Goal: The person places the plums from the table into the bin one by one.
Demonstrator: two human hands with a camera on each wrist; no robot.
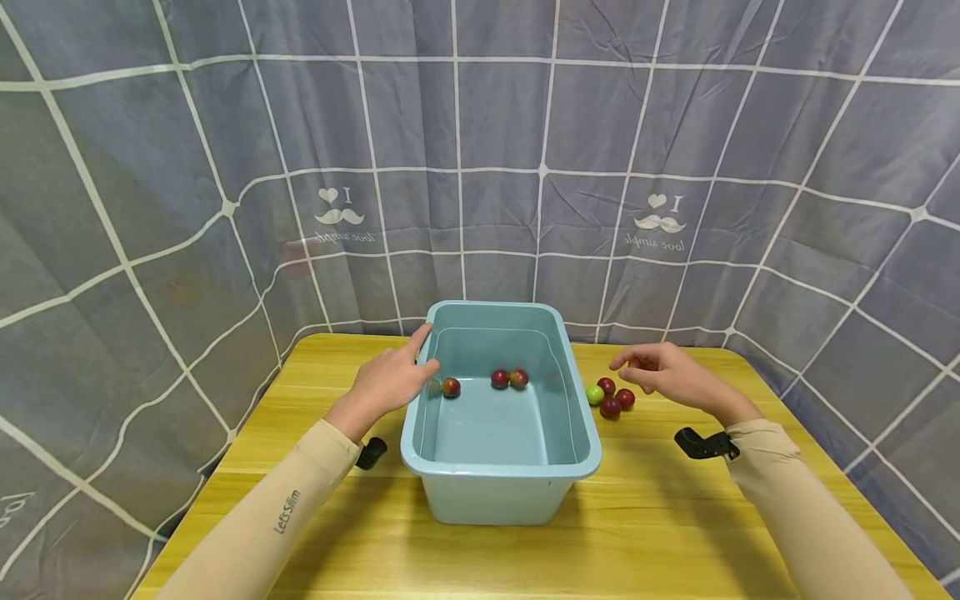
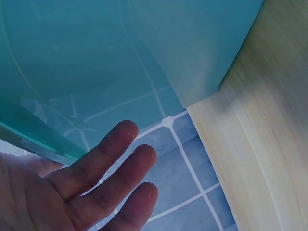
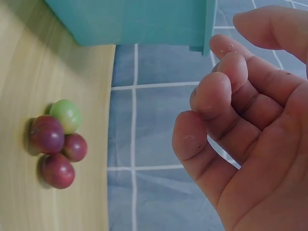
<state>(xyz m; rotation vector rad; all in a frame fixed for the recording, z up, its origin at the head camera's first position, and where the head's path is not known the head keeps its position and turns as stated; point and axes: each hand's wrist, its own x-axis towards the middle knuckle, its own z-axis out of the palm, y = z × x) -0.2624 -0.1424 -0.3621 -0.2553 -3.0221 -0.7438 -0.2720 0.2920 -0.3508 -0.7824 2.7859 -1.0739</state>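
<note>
One tub [image 1: 501, 472]: three fruits [image 1: 451, 387] (four outside).

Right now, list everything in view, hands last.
Wood-grain table: 1, yellow, lower head view.
Gridded fabric curtain: at least 1, grey-blue and white, behind table.
Rectangular plastic bin: 1, pale blue, on table.
Small round fruits: 3, reddish, inside bin.
Other round fruits: 3, dark red, right of bin.
Single round fruit: 1, green, beside dark-red ones.
Wrist devices: 2, black, wrists.
Fabric sleeves: 2, beige, forearms.
Left hand: 1, bare, bin's left rim.
Right hand: 1, bare, near outside fruits.
</note>
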